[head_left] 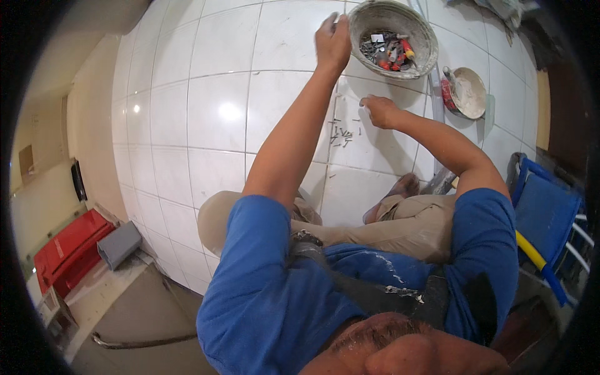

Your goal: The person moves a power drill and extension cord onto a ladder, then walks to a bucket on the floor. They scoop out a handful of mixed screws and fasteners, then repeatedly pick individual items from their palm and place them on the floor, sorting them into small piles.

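Note:
A grey, mortar-stained bucket (422, 56) stands on the tiled floor in front of me. Inside lie a heap of small metal fasteners (375, 51) and several red and yellow pieces (407, 49). Beside the bucket's left rim is my left hand (333, 42), its fingers stretched and apart; whether it touches the rim I cannot tell. My right hand (379, 111) is low over the floor just below the bucket, fingertips drawn together. Anything pinched there is too small to make out. Several loose screws or nails (342, 134) lie scattered on the tiles nearer to me.
Right of the bucket sits a red tub (467, 94) with white powder or paste, next to a long pale strip (435, 94). A blue folding frame (544, 212) stands at the right. On the far left are a red case (72, 247) and a grey box (120, 244).

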### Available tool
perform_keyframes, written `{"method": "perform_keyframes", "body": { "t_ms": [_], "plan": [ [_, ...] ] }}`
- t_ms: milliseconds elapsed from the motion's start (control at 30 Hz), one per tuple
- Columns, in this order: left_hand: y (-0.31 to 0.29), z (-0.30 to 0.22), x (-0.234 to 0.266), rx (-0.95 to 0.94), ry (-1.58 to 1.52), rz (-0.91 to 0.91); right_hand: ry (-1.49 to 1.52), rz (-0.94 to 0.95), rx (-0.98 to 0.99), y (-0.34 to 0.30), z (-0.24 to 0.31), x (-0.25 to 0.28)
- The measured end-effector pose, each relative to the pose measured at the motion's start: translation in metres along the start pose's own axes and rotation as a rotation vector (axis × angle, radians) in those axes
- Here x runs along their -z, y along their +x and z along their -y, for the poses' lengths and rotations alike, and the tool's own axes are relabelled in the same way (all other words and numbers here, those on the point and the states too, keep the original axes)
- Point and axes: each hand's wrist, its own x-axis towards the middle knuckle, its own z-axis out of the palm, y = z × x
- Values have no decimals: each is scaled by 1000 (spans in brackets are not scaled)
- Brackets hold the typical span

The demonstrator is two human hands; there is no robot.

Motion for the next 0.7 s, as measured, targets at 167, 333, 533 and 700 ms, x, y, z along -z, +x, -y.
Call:
{"method": "perform_keyframes", "body": {
  "t_ms": [167,333,533,700],
  "plan": [
    [-51,58,114,-80,967,137,58,59,145,23,-14,0],
    [-146,103,157,490,1300,1175,126,244,396,32,11,-13],
    [-217,130,130,285,1405,1167,-21,309,401,29,12,3],
    [-196,145,129,302,1331,1298,-91,309,469,10,24,-2]
  ]
}}
